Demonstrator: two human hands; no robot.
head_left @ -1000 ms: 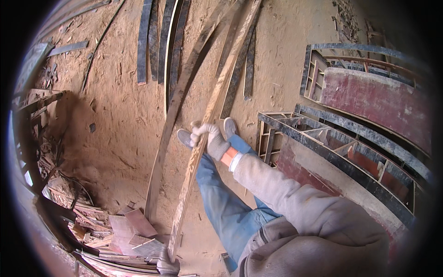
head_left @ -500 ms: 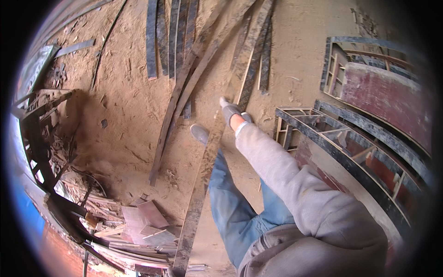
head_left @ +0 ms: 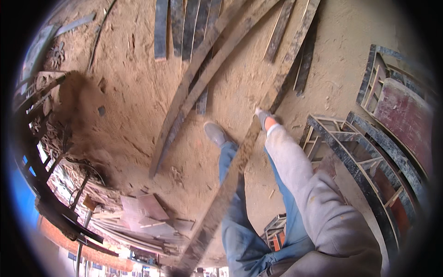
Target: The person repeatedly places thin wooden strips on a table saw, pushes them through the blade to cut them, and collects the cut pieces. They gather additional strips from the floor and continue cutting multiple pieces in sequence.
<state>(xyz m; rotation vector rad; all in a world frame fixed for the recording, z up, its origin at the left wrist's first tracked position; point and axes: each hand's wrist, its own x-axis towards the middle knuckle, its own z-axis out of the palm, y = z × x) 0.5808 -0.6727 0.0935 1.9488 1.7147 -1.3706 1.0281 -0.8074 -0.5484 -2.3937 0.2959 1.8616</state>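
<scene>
The right arm (head_left: 300, 175) reaches forward, nearly straight, its gloved right hand (head_left: 264, 118) closed around the plank (head_left: 214, 207). The plank slants above the left leg (head_left: 237, 231); the left hand cannot be made out.

head: left fisheye | faces down | right sleeve (head_left: 295, 161) close, right hand (head_left: 263, 118) farther off

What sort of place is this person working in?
Probably a timber yard or a work area on a building site. Long strips, apparently wood, lie on bare dirt ground, framed panels stand at the right, and loose boards lie heaped at lower left.
</scene>
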